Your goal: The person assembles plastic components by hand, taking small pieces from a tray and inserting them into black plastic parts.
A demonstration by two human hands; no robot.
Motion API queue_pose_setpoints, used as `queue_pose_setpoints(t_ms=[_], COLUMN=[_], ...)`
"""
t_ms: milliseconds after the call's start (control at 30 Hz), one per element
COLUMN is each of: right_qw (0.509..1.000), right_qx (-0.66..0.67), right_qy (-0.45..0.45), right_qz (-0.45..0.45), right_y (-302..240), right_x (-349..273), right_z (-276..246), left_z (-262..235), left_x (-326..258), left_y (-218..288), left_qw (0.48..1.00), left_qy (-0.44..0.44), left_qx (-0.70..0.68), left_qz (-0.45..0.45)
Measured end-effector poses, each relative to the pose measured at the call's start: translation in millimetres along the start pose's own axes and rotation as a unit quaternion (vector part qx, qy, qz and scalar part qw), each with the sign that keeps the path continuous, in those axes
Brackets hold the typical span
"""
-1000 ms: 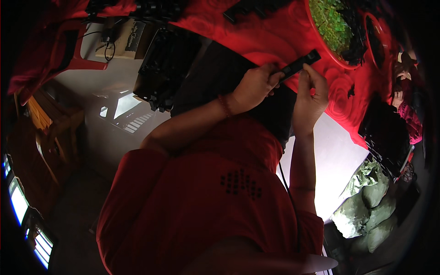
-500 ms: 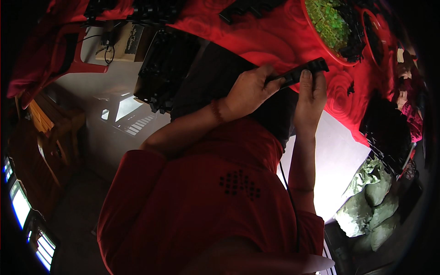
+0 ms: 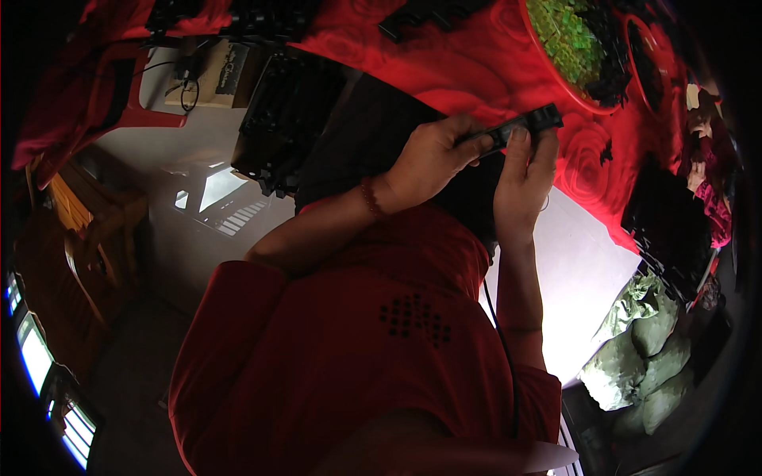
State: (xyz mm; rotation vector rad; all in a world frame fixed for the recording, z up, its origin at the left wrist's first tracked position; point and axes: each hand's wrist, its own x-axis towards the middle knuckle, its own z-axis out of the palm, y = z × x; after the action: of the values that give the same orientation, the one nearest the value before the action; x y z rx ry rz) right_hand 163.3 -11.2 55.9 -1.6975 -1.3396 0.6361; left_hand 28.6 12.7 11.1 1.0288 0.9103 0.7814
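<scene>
A long, narrow black plastic piece [image 3: 542,119] is held between my two hands, tilted with its far end up and to the right. My left hand [image 3: 435,157] is closed around its near end, thumb pressed along the piece. Thumb and fingers of my right hand [image 3: 527,170] grip it nearer the other end. The piece is above my lap, just off the edge of the red tablecloth [image 3: 476,75]. Its exact kind is too dark to make out.
On the table at the right stands a red-rimmed basin of small yellow-green pieces [image 3: 565,40] beside black ones. More black parts [image 3: 425,17] lie at the far edge. A box heaped with black parts [image 3: 286,111] is left of my legs. Pale green sacks [image 3: 627,365] lie at lower right.
My right hand has shifted slightly left and down along the black piece, its fingers bending more. The piece's far end has dipped a little. My left hand keeps its grip.
</scene>
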Motion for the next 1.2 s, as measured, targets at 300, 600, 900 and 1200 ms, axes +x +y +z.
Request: queue_pose_setpoints(t_ms=[300,600,900,1200], right_qw=[0.989,0.982,0.990,0.991], right_qx=[-0.076,-0.115,0.140,0.124], right_qy=[0.005,0.007,-0.022,-0.012], right_qz=[-0.128,-0.151,0.029,0.050], right_y=[5,1,-7,-14], right_x=[-19,-21,12,20], right_z=[3,1,-20,-22], left_z=[-4,-5,-24,-37], left_x=[-9,-6,7,14], left_y=[5,-4,32,32], left_qw=[0.999,0.982,0.976,0.950], left_qy=[-0.016,-0.063,-0.189,-0.246], left_qx=[-0.048,-0.173,-0.090,-0.182], left_qz=[0.017,0.034,-0.066,-0.068])
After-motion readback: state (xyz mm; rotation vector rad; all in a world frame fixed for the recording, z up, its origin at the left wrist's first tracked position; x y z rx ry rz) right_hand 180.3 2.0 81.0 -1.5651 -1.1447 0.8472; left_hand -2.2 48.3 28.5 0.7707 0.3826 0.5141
